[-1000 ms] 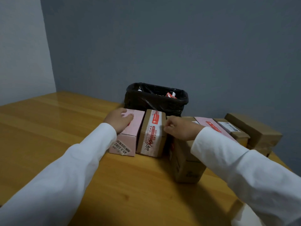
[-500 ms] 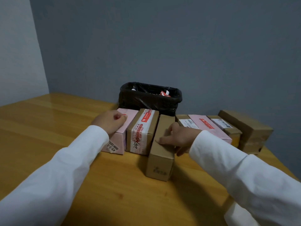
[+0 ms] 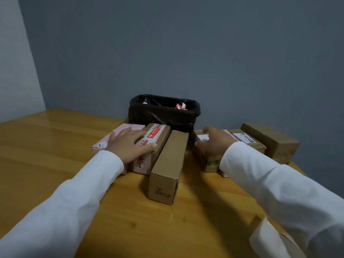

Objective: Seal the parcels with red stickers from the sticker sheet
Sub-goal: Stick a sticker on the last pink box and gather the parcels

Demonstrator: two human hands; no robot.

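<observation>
Several parcels stand in a row on the wooden table (image 3: 55,146). My left hand (image 3: 130,144) lies flat with spread fingers across a pink parcel (image 3: 115,136) and a brown parcel with a red and white label (image 3: 158,135). To their right stands a long plain brown box (image 3: 171,161), untouched. My right hand (image 3: 216,141) grips a small brown parcel with a white label (image 3: 208,162), fingers curled over its far and near edges. Further right are a pink parcel (image 3: 232,135), a labelled brown parcel (image 3: 247,140) and a plain brown box (image 3: 271,140). No sticker sheet is clearly visible.
A black bin with a bag liner (image 3: 163,112) stands against the grey wall behind the parcels, holding red and white scraps. White paper (image 3: 270,241) lies at the table's front right corner. The table's right edge runs just past the last box.
My right hand let go of the long plain brown box and moved right onto the small labelled parcel. My left hand spread flat from the pink parcel over the neighbouring labelled one.
</observation>
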